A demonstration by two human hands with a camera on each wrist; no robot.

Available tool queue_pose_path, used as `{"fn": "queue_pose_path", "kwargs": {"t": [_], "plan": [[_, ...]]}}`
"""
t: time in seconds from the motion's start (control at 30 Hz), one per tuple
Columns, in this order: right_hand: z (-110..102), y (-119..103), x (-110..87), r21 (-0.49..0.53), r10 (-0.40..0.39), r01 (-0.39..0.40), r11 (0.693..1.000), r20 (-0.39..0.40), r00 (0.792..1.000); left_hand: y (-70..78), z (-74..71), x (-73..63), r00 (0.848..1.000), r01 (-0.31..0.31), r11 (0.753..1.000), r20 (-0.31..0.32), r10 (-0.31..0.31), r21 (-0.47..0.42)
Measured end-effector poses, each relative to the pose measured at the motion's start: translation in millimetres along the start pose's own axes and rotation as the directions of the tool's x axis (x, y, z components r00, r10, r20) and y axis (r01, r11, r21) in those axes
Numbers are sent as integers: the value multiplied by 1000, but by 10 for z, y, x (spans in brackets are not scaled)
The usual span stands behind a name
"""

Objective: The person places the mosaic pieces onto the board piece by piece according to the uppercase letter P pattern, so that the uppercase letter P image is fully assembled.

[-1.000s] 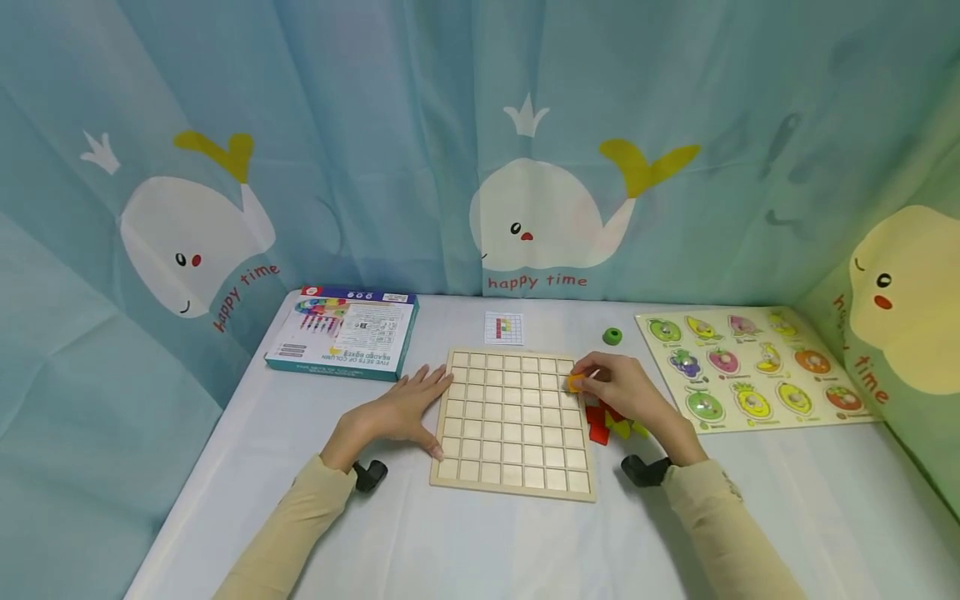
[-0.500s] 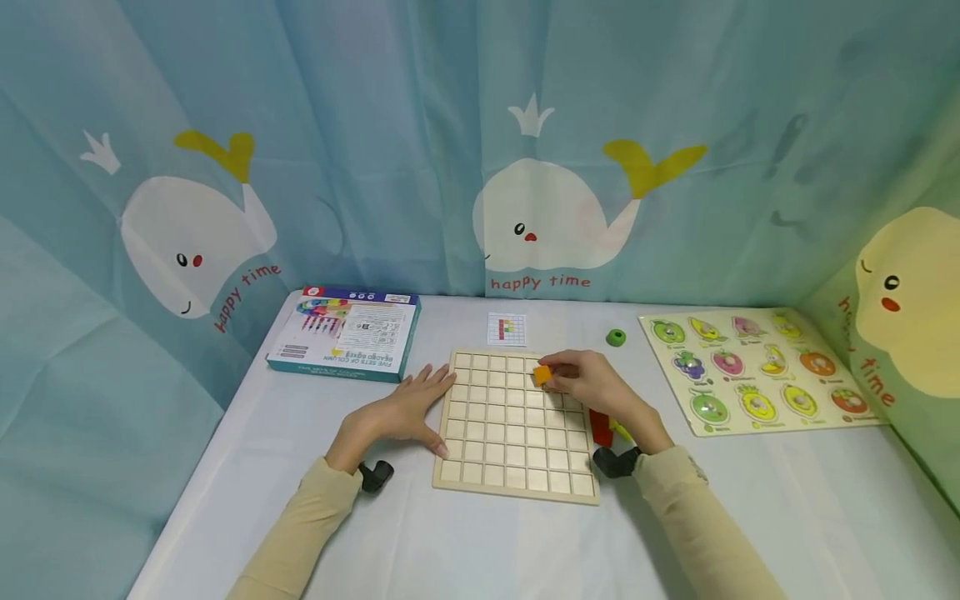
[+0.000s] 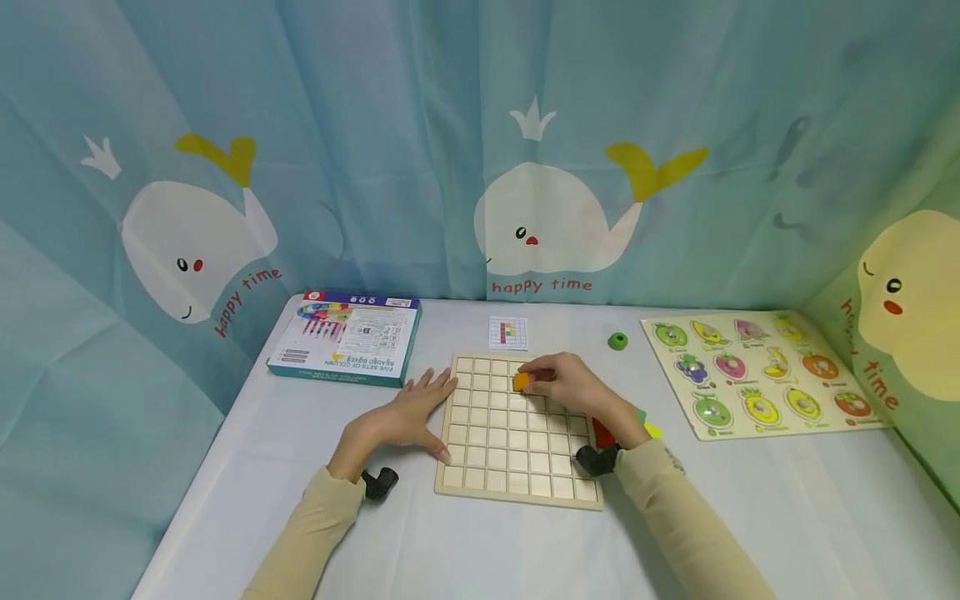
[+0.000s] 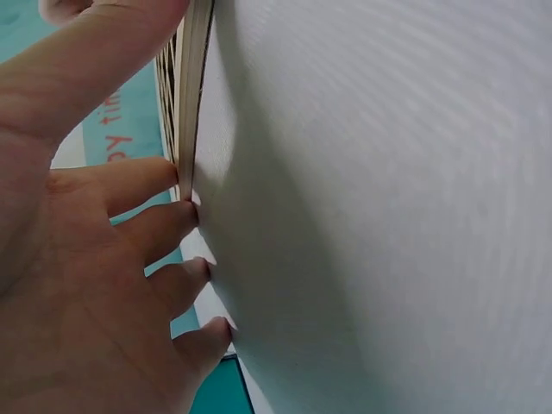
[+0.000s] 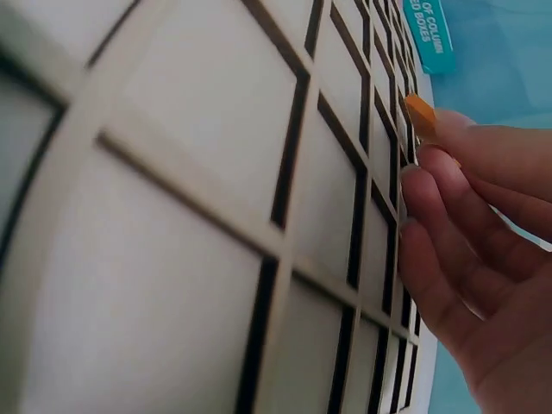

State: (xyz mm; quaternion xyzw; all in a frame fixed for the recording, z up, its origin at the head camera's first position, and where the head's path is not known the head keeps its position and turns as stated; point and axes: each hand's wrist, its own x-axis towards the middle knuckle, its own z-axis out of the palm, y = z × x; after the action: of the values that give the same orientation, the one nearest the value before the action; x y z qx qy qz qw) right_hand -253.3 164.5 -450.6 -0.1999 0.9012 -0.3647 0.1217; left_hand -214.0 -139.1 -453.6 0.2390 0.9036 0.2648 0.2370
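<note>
A wooden grid board (image 3: 517, 498) of square cells lies on the table. My right hand (image 3: 570, 387) is over its far part, pinching a small orange square tile (image 3: 521, 382) between thumb and fingertips. In the right wrist view the orange tile (image 5: 421, 116) is close to the cells; whether it touches them I cannot tell. My left hand (image 3: 405, 417) rests at the board's left edge with fingers spread, thumb on the near part of the frame. The left wrist view shows several fingertips of that hand (image 4: 103, 250) down along the board's side (image 4: 191, 112).
Red pieces (image 3: 603, 435) and a yellow piece (image 3: 653, 431) lie partly hidden under my right forearm. Beyond the board are a pattern card (image 3: 507, 332) and a green bead (image 3: 618, 341). A boxed toy (image 3: 345, 342) stands far left, a fruit puzzle board (image 3: 765, 375) far right.
My right hand has carried the orange tile leftward from the board's right edge to over its far row of cells. The left hand has stayed at the left edge.
</note>
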Motion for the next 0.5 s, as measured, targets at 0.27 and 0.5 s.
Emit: {"fn": "queue_pose_path", "kwargs": {"t": [0.27,0.5], "plan": [[58,-35,54,-74,-38,39,997,14,999,4,18,-3,1000,0,1000,0,0,-12],[72,-48,53,-108,-65,64,992,-6,998,-20,22,11,1000,-3,1000,-9,3,-11]]}}
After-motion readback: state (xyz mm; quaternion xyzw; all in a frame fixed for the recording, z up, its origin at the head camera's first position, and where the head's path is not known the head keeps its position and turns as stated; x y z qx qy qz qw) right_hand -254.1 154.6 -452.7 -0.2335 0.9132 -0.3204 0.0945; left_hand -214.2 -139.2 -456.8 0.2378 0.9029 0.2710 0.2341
